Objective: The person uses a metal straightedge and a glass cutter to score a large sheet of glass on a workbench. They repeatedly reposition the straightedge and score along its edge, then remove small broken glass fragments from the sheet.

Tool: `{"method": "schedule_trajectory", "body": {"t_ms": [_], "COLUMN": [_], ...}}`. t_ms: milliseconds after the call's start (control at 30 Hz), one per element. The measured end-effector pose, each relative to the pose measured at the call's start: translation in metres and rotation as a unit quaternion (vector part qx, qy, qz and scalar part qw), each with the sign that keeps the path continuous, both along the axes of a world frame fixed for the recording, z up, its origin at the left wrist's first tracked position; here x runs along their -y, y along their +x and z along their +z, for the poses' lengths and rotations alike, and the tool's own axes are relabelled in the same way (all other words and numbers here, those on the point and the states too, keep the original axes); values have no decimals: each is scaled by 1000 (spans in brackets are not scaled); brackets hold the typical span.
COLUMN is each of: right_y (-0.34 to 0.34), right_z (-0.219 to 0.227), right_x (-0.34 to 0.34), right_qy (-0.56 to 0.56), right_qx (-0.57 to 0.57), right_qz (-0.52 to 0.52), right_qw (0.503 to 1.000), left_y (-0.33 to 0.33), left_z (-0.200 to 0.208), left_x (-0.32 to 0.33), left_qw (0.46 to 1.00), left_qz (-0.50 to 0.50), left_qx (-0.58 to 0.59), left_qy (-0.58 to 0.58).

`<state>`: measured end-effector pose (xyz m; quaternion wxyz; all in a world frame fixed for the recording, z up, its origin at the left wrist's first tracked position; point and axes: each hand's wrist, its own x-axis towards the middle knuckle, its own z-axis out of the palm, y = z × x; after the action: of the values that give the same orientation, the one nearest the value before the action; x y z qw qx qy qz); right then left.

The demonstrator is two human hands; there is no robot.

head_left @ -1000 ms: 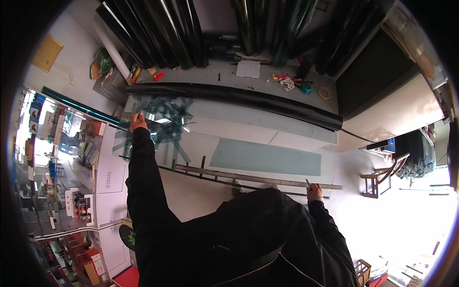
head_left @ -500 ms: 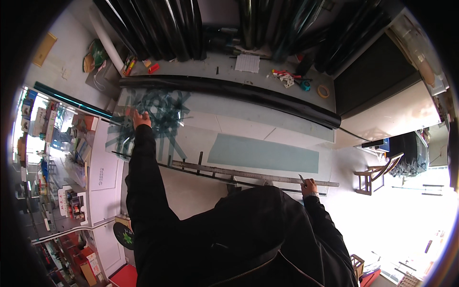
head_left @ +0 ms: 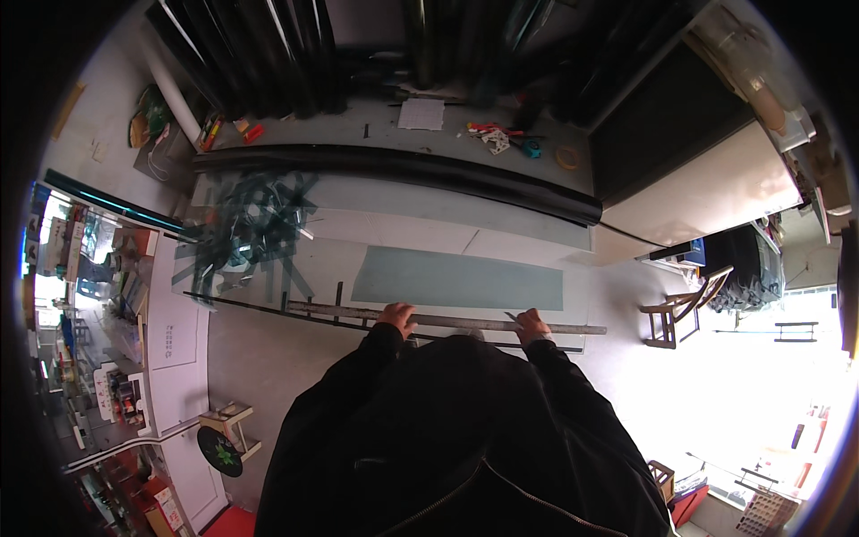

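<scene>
A long metal ruler (head_left: 456, 322) lies along the near edge of the table. My left hand (head_left: 394, 318) is closed on it left of its middle, with the fingers over the far side. My right hand (head_left: 535, 326) is closed on a utility knife, close to the ruler's right part; only the knife's thin blade (head_left: 512, 316) shows clearly. Just beyond the ruler a bluish-green sheet of film (head_left: 461, 277) lies flat. At the table's left end, cut film strips (head_left: 259, 219) form a tangled heap.
A long black film roll (head_left: 403, 174) lies across the table behind the sheet. Farther back are a white paper (head_left: 420, 114), a tape ring (head_left: 567, 157) and small tools. Dark rolls stand along the back. A wooden chair (head_left: 662, 313) is at right, a stool (head_left: 228, 434) at lower left.
My left hand has come from the strip heap back to the ruler and taken hold of it. My right hand still has the knife. The whole view has shifted somewhat.
</scene>
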<state>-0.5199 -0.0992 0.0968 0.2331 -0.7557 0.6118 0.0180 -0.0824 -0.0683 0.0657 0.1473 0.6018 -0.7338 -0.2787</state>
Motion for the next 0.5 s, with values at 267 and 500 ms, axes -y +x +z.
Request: {"method": "schedule_trajectory", "body": {"t_ms": [267,500], "right_y": [6,4], "right_z": [-9,5], "right_x": [16,11], "right_qy": [86,76], "right_qx": [-68,-77], "right_qz": [41,99], "right_qw": [993,989], "left_y": [-13,-21], "left_z": [13,12], "left_x": [-4,-2], "left_qw": [986,983], "left_qz": [-15,28], "left_qx": [123,158], "left_qy": [110,87]}}
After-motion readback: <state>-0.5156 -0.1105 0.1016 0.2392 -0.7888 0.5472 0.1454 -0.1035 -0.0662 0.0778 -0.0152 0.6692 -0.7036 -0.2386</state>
